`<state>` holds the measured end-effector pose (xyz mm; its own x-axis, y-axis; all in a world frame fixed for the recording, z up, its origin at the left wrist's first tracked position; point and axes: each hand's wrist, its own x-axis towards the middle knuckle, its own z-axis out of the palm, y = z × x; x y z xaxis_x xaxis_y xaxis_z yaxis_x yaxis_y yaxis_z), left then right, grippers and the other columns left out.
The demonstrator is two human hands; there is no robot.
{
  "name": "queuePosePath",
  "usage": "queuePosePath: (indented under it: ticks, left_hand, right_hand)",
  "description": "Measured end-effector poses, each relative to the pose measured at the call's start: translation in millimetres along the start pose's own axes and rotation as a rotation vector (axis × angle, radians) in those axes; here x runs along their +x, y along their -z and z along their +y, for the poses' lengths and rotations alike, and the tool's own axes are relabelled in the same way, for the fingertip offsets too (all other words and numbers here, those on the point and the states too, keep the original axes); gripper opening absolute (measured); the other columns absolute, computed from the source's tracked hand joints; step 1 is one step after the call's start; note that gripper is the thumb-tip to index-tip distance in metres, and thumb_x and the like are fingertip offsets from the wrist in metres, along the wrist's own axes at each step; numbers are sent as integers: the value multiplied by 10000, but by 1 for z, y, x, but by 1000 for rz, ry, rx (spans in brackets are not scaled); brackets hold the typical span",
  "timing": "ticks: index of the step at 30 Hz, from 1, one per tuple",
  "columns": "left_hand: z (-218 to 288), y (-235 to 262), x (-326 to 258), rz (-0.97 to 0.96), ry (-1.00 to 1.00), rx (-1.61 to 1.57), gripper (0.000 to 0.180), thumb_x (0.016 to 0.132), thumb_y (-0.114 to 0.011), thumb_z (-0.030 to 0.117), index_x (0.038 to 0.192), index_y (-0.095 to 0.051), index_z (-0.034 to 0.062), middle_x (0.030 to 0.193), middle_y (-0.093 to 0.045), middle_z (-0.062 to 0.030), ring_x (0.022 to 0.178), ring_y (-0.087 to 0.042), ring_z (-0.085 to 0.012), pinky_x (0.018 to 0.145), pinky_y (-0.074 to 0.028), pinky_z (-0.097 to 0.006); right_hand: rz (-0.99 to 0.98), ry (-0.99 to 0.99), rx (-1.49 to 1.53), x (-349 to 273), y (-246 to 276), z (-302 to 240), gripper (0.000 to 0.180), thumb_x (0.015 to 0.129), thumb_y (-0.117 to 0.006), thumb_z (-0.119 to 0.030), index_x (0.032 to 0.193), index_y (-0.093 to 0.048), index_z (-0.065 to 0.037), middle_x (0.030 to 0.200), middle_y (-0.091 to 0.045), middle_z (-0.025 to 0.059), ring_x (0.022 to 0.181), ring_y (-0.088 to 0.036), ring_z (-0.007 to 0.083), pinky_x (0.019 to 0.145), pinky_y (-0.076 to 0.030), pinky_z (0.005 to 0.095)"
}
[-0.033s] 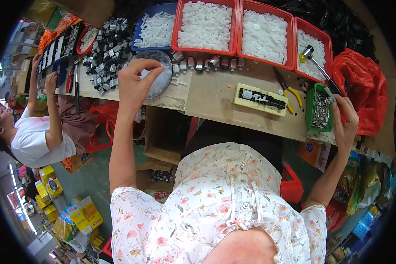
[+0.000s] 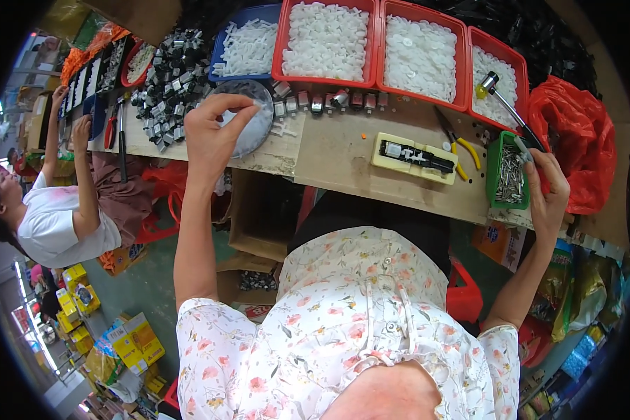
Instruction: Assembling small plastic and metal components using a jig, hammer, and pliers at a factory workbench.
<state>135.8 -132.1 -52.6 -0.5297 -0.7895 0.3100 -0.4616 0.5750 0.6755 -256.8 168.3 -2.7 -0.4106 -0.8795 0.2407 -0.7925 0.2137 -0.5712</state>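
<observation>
My left hand [image 2: 211, 131] is raised over a round clear dish [image 2: 253, 140] with whitish contents, thumb and forefinger pinched. Whatever lies between those fingertips is too small to name. At the right, my right hand [image 2: 549, 187] grips a small pale grey piece [image 2: 522, 148] between thumb and fingers, beside a green bin [image 2: 493, 183] of metal pins. On the board between my hands lies a cream fixture [image 2: 383, 161] holding a black housing [image 2: 427, 162] with a small motor and white parts in it. Yellow-handled pliers [image 2: 462, 155] rest right of the fixture.
Red trays [image 2: 375, 42] and a blue tray [image 2: 214, 56] of white plastic parts line the back. Small motors [image 2: 171, 91] are heaped at left; several more stand in a row. A hammer [image 2: 504, 101] leans near a red bag [image 2: 574, 140]. Another person [image 2: 70, 217] works at far left.
</observation>
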Motion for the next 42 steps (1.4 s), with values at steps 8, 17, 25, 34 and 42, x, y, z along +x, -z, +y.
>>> queuePosePath:
  ticks: [8, 17, 25, 34, 42]
  left_hand:
    - [52, -41, -19, 109, 270, -577, 105, 811, -794, 23, 906, -752, 5, 815, -690, 22, 654, -480, -27, 585, -353, -197]
    - [62, -45, -18, 159, -73, -154, 119, 776, -782, -16, 878, -728, 12, 850, -707, -51, 752, -603, -142, 650, -444, -269]
    - [15, -17, -42, 79, -403, 528, 227, 723, -680, -59, 934, -659, 24, 931, -656, -98, 908, -613, -303, 778, -513, -399]
    - [25, -13, -48, 65, -406, 335, 214, 707, -710, -98, 901, -674, -15, 902, -670, -110, 859, -619, -297, 738, -523, -370]
    - [52, -47, -49, 85, -43, -521, 156, 794, -756, -91, 935, -720, -36, 928, -702, -89, 844, -623, -150, 737, -489, -256]
  right_hand:
    - [-113, 160, 236, 6, -67, -48, 166, 875, -659, -3, 1025, -651, 69, 875, -635, 150, 802, -628, 236, 723, -479, 325]
    - [-147, 230, 316, 11, -98, -66, 147, 864, -667, -8, 1002, -670, 45, 853, -647, 140, 761, -631, 274, 701, -482, 341]
    - [-145, 177, 233, 6, -101, -58, 164, 862, -670, -20, 1018, -669, 31, 849, -628, 149, 766, -613, 295, 704, -471, 355]
    - [-157, 200, 186, 9, -101, -61, 167, 871, -667, -33, 1023, -671, 38, 854, -632, 148, 761, -614, 281, 700, -472, 356]
    - [-226, 204, 424, 3, -114, -69, 155, 900, -643, -31, 1018, -669, 65, 852, -638, 128, 757, -625, 222, 697, -488, 309]
